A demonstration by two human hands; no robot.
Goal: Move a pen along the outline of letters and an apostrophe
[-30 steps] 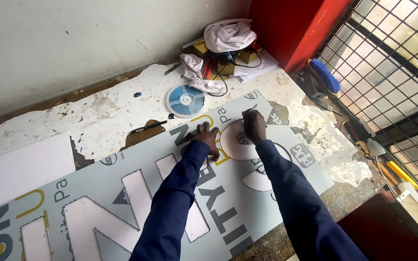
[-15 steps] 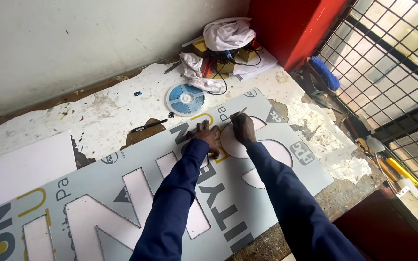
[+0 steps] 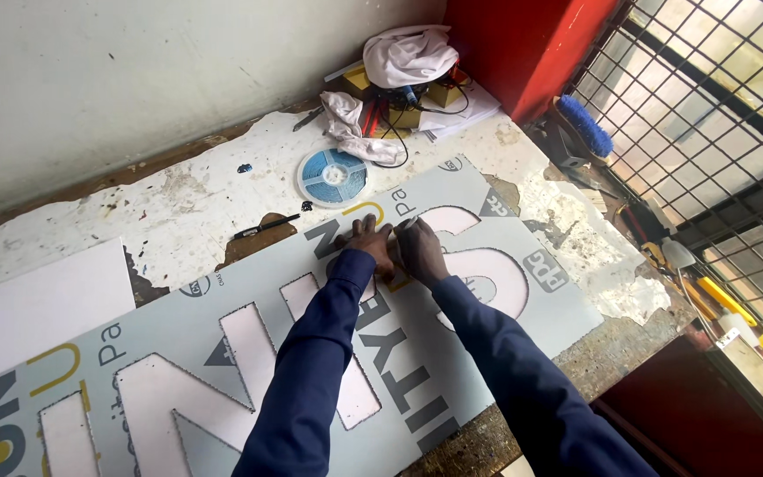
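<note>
With both hands pressed together, left hand (image 3: 369,245) and right hand (image 3: 419,250), fingers flat on the grey sign panel (image 3: 523,305) and gripping nothing I can see, the cut letter edge may tear if pulled unevenly

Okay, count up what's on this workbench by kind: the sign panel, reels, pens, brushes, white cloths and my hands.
Sign panel: 1
Blue reel: 1
Black pen: 1
Blue-bristled brush: 1
White cloths: 2, one bundle, one rag
Hands: 2, left hand, right hand, both on the panel
Total: 8
</note>
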